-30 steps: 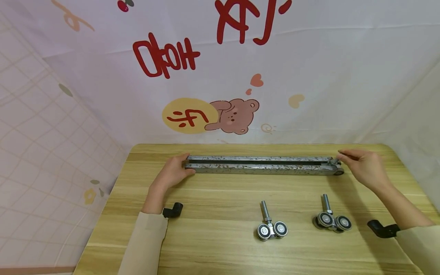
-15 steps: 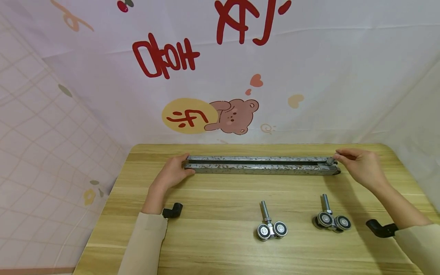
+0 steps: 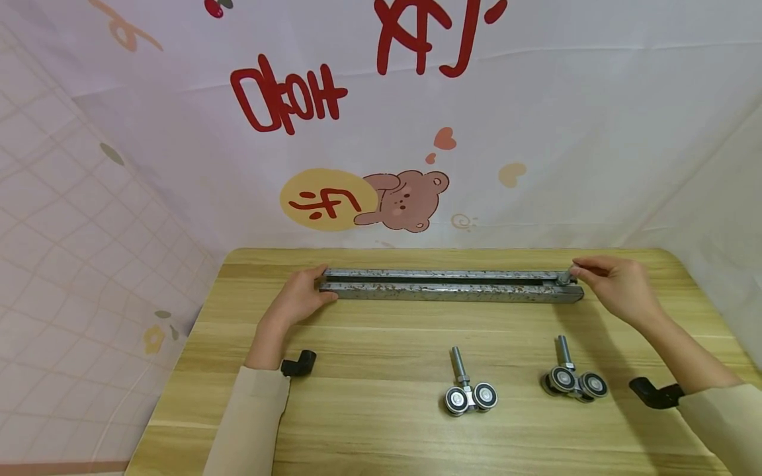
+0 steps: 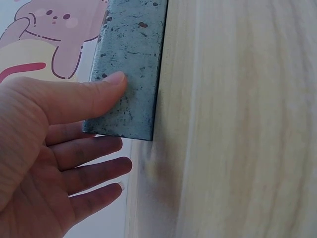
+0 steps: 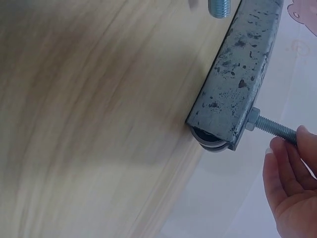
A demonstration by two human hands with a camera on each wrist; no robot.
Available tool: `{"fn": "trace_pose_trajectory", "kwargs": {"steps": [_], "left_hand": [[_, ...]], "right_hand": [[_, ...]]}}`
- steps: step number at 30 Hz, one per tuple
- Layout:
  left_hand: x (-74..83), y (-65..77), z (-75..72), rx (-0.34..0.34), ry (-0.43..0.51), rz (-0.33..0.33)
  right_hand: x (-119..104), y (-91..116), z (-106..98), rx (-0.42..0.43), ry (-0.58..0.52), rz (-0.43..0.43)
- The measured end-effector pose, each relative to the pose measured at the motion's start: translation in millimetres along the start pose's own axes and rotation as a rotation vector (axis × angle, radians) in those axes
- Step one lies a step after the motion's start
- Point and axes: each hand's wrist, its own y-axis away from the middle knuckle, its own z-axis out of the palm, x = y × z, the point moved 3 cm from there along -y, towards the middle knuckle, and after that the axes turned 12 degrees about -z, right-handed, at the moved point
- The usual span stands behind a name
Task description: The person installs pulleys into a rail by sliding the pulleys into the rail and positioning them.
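Note:
A long metal track rail [image 3: 446,294] with a slot along its top lies across the back of the table, its surface speckled with rust. My left hand [image 3: 297,297] grips the rail's left end, the thumb on the near side as the left wrist view shows. At the other end my right hand [image 3: 622,287] pinches the threaded bolt [image 5: 277,130] of a roller trolley between thumb and fingers. That trolley's wheels [image 5: 210,144] are mostly inside the rail; a part still sticks out of its end. The bolt and its nut stand up through the slot.
Two more roller trolleys lie on the wooden table [image 3: 369,430] in front of the rail: one near the middle [image 3: 470,396], another [image 3: 574,380] further right, below the right hand. A printed white cloth [image 3: 536,119] hangs behind the table.
My right hand has moved left, sliding the trolley further into the rail's right end. The left hand keeps its hold on the rail, which stays in place.

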Motion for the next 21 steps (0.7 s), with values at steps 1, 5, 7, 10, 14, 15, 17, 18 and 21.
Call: {"fn": "trace_pose_trajectory", "kwargs": {"steps": [1,5,7,10,14,15,17,18,21], "left_hand": [[0.1,-0.1,-0.2,0.001,-0.002,0.003],[0.9,-0.1,-1.3,0.005,-0.006,0.009],[1.1,0.0,-1.5,0.004,-0.007,0.008],[1.0,-0.1,-1.2,0.001,-0.006,0.004],[0.5,0.1,-0.7,-0.002,-0.005,-0.002],[0.6,0.1,-0.6,-0.002,-0.005,-0.003],[0.7,0.3,-0.4,-0.004,-0.004,-0.006],[0.8,0.4,-0.3,-0.004,-0.004,-0.006],[1.2,0.9,-0.2,-0.006,-0.004,-0.008]], "right_hand": [[0,0,0,-0.004,0.004,0.0],[-3,-2,1,-0.015,0.005,0.001],[-4,-3,2,-0.019,-0.001,0.004],[-6,-4,4,-0.027,-0.015,0.013],[-8,-5,7,-0.038,-0.03,0.021],[-9,-6,7,-0.039,-0.03,0.02],[-10,-6,8,-0.043,-0.03,0.022],[-10,-6,9,-0.044,-0.03,0.024],[-11,-6,10,-0.048,-0.032,0.029]]}}
